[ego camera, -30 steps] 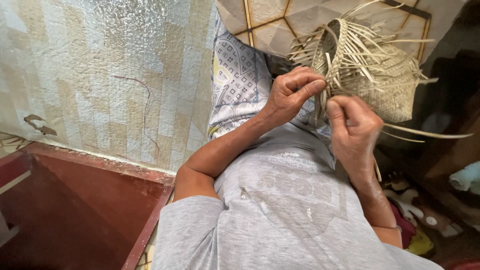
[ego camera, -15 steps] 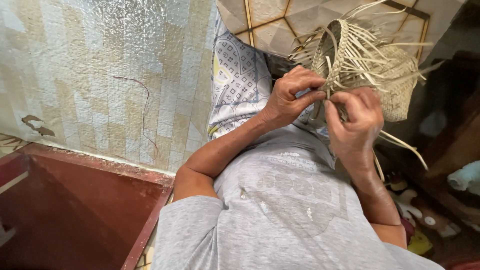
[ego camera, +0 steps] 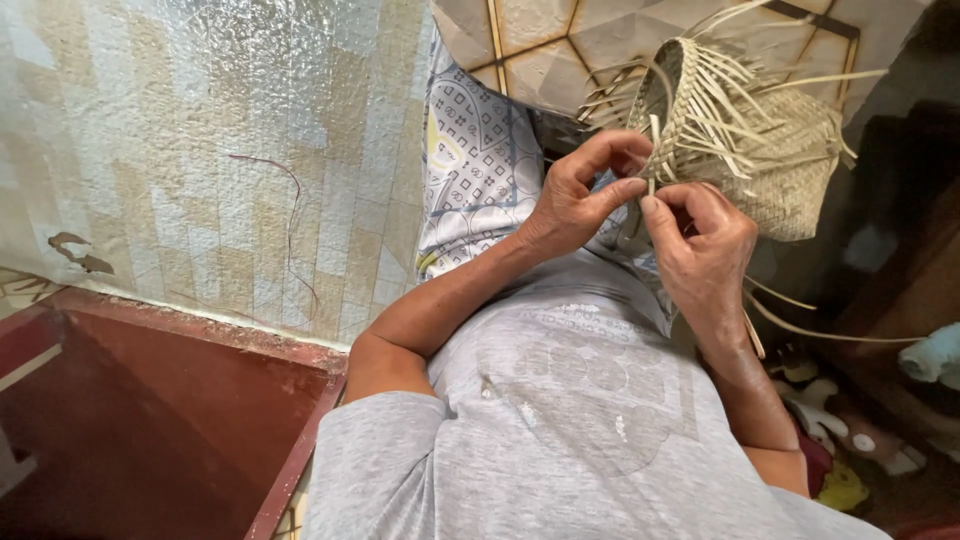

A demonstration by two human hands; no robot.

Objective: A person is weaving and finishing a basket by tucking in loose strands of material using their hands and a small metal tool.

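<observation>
grey t-shirt (ego camera: 590, 400), nearest item, fills the lower centre of the view, pale round print on its front. left hand (ego camera: 580, 195), forearm crossing up from the lower left, fingers curled narrow, thumb and forefinger pinched on a pale straw strip at the basket's rim. right hand (ego camera: 700, 240), just beside the left and touching it at the fingertips, fingers bent close, pinching the same bundle of strips; loose strips (ego camera: 790, 315) trail out below its wrist toward the right. woven basket (ego camera: 760, 150), pale straw, half finished, held up in front of the chest at the upper right, open mouth turned to the left, many unwoven strip ends sticking out around its rim; both hands cover its lower left edge. patterned cloth (ego camera: 475, 170), blue and white with small squares, lies behind the left wrist, partly hidden by it. red-brown floor (ego camera: 150, 420), lower left, with a raised edge running beside the shirt sleeve. wall (ego camera: 200, 150), pale tiled pattern in cream and light blue, a thin dark thread hanging down it. tiled panel (ego camera: 560, 40), top centre, beige with dark lines, behind the basket. small bright things (ego camera: 850, 450) on the dark ground at the lower right, too blurred to tell.
</observation>
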